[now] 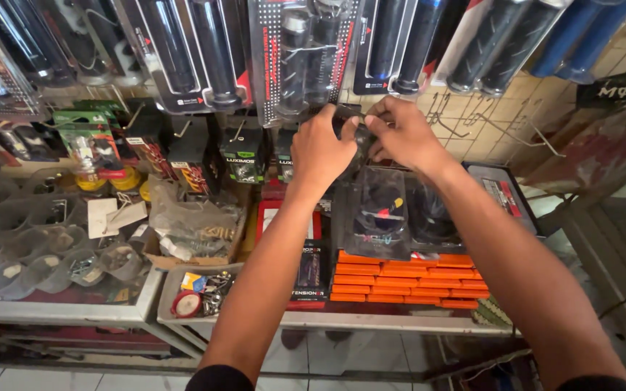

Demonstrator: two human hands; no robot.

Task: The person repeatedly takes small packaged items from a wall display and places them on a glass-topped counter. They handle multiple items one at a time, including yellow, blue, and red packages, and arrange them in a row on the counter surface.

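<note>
**Both hands on a clear packet at the display**

Centrally, the left hand (322,148) and right hand (403,130) pinch the top of a clear plastic blister packet (378,213) hanging over stacked orange boxes (400,279). Packaged black handlebar grips (211,51) crowd overhead; the glass counter edge (327,318) runs below, with tiled floor (349,358) beneath.

Single head-worn view, angled down and forward, close over a shop counter (327,318), hanging packs overhead

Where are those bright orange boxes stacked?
In the head view the orange boxes lie in flat rows on the shop counter, low and just right of centre, between the person's forearms, below a clear plastic package.
</note>
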